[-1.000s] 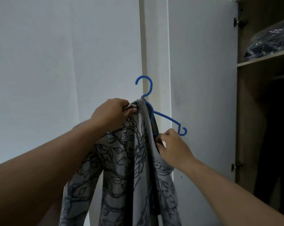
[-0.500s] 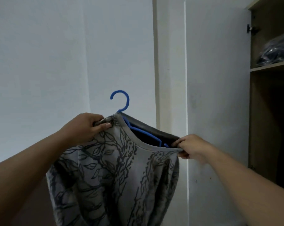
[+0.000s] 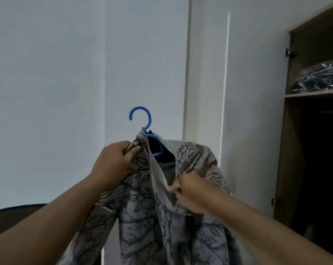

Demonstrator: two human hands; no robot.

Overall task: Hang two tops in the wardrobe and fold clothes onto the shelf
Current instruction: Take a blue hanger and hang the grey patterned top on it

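Left hand [image 3: 115, 163] grips the grey leaf-print top [image 3: 142, 207] at its shoulder over the blue hanger [image 3: 142, 119]; right hand [image 3: 190, 192] pinches the neckline, left of the open wardrobe [image 3: 314, 131]

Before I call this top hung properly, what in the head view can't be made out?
- Blue hanger: only its hook and one arm show; the patterned top covers the rest.
- Left hand and right hand: the fingertips are buried in fabric.
- Wardrobe: the lower section is too dark to show its inside.
- Plastic-wrapped bundle on the shelf: cut off by the right edge.
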